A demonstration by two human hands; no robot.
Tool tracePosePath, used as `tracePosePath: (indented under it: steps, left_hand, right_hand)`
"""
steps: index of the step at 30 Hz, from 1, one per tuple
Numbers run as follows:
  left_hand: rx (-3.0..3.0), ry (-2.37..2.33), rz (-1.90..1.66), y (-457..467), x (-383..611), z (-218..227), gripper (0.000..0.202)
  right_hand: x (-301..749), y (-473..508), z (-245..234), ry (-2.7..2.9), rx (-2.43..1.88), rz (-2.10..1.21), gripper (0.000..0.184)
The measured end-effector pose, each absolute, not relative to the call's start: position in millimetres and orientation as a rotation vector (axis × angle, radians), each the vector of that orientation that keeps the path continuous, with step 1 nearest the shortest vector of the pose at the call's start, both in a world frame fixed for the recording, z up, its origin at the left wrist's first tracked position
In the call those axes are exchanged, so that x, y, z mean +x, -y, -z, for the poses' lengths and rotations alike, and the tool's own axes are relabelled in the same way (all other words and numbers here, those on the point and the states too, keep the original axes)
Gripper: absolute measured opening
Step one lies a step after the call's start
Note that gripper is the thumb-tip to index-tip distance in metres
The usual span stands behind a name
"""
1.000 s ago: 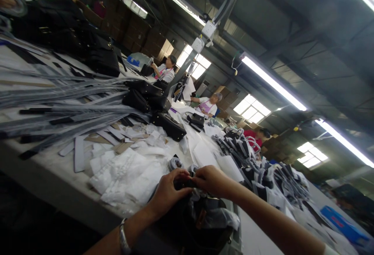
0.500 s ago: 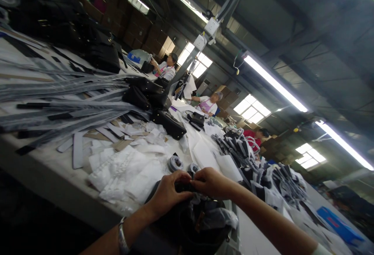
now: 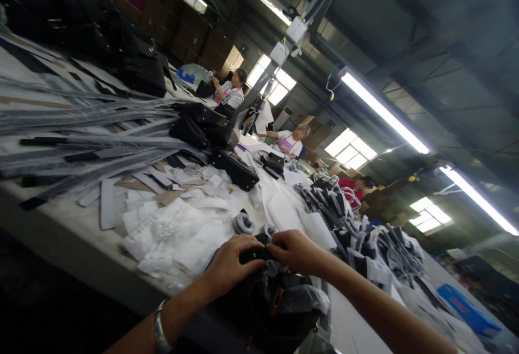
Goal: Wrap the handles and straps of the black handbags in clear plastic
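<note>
A black handbag with gold-coloured fittings lies at the table's near edge, directly below my hands. My left hand is closed on the bag's upper part, its thumb and fingers around a black piece with a small metal stud. Against that same piece, my right hand is pinched, its fingertips close to the left ones; what exactly they grip is hidden. Clear plastic wrap covers part of the bag on the right. Just beyond the hands sits a grey wrapped coil.
White tissue sheets are heaped to the left. Long wrapped straps and more black bags cover the table behind. Bundled straps and a blue box lie right. Co-workers sit along the far side.
My left hand has shifted slightly left and turned, so more of the black piece with its stud shows. My right hand stays almost in place. The view has moved a little.
</note>
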State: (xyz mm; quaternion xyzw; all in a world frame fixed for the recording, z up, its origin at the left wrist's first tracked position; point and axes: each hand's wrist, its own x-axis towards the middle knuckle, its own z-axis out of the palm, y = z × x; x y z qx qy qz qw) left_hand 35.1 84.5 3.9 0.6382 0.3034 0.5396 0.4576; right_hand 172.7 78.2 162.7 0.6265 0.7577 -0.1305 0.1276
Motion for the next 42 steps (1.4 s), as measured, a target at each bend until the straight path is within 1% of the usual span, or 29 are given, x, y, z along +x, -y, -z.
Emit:
tracePosePath:
  steps: [6, 12, 17, 19, 21, 25, 27, 33, 38, 40, 42]
  left_hand:
    - [1.644, -0.79, -1.31, -77.3, 35.4, -14.7, 0.024]
    - [1.627, -0.818, -1.261, -77.0, 30.9, -17.1, 0.025]
    - [1.564, -0.798, -1.283, -76.2, 31.7, -12.5, 0.035]
    - [1.458, -0.781, -1.299, -75.3, 35.5, -10.6, 0.042]
    - [1.315, -0.74, -1.307, -74.8, 39.3, -9.4, 0.044]
    - [1.244, -0.726, -1.314, -75.1, 41.6, -10.8, 0.025]
    - [1.249, -0.733, -1.318, -75.5, 40.7, -12.2, 0.02]
    - [1.258, -0.714, -1.338, -73.9, 40.2, -9.9, 0.021]
    - [1.342, -0.715, -1.358, -76.5, 40.3, -7.1, 0.021]
    - [1.38, -0.722, -1.35, -79.4, 40.4, -8.7, 0.021]
    - [1.409, -0.733, -1.336, -81.7, 40.8, -11.2, 0.02]
  right_hand:
    - [160.2, -82.7, -170.0, -2.146, 1.749, 0.235, 0.021]
    - [154.5, -93.9, -177.1, -2.154, 1.61, 0.243, 0.018]
    - [160.5, -98.1, -172.9, -2.15, 1.57, 0.264, 0.027]
    - [162.6, -97.7, -172.0, -2.152, 1.564, 0.267, 0.026]
    - [162.8, -96.8, -172.8, -2.157, 1.561, 0.269, 0.023]
    - [159.2, -95.3, -177.1, -2.174, 1.568, 0.247, 0.02]
    - [158.7, -95.6, -177.9, -2.192, 1.564, 0.248, 0.021]
    - [172.3, -100.2, -165.8, -2.236, 1.565, 0.409, 0.029]
    - [186.0, -94.4, -152.1, -2.211, 1.676, 0.57, 0.035]
    - [187.0, -88.9, -151.7, -2.211, 1.746, 0.586, 0.037]
    - [185.5, -84.0, -154.2, -2.251, 1.805, 0.536, 0.033]
